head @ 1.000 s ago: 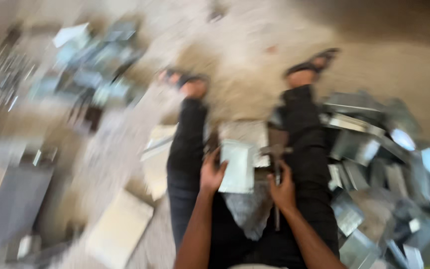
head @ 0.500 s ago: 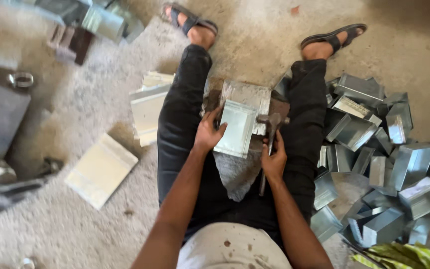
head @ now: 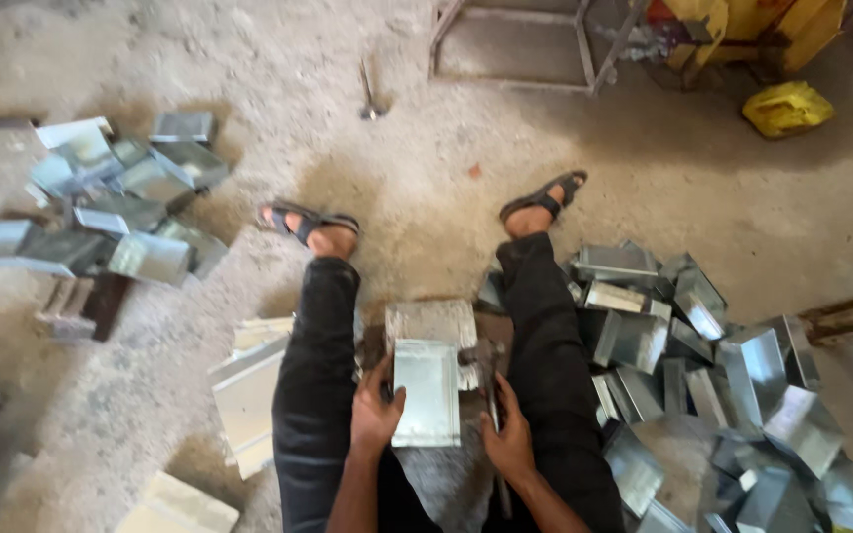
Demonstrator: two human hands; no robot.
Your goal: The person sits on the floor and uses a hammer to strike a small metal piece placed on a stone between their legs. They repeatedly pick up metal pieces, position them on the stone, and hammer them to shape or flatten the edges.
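Metal sheet [head: 426,392] between hands | left hand [head: 375,415] grip pinching its edge | right hand [head: 508,442] grip wrapping hammer [head: 487,380]

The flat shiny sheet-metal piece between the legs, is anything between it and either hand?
Nothing visible. The left hand already rests against the left edge of the flat shiny sheet-metal piece. The right hand sits just beside its right edge, wrapped around a dark-handled hammer whose head lies next to the piece.

Sheet-metal workshop: folded metal pieces [head: 703,345], gritty floor [head: 348,59].
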